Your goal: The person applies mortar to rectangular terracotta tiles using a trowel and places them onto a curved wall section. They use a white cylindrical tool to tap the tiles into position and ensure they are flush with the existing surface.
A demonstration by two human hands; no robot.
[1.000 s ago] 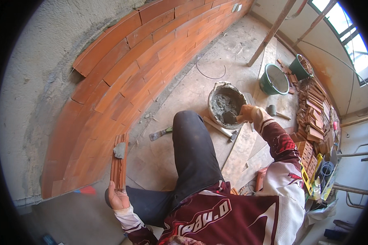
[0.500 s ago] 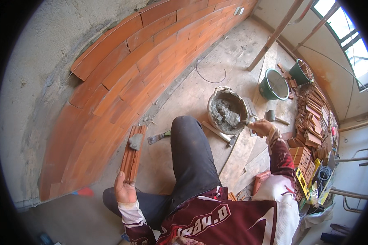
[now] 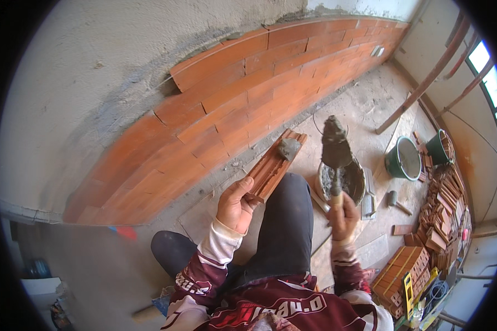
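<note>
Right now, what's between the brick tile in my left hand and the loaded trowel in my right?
In the head view, nothing held: the gap between tile and trowel shows only bare floor behind, with your knee just below.

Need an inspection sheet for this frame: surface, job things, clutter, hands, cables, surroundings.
Surface: dusty concrete floor.
Job's things: grooved brick tile carrying a mortar dab; trowel loaded with mortar; mortar tub below it.
Clutter: two green buckets, mallet, loose tile stacks.
Hands: left hand grips the tile's lower end; right hand grips the trowel handle.
Cables: one thin wire loop on the floor.
Surroundings: part-tiled rendered wall, window at right.
</note>
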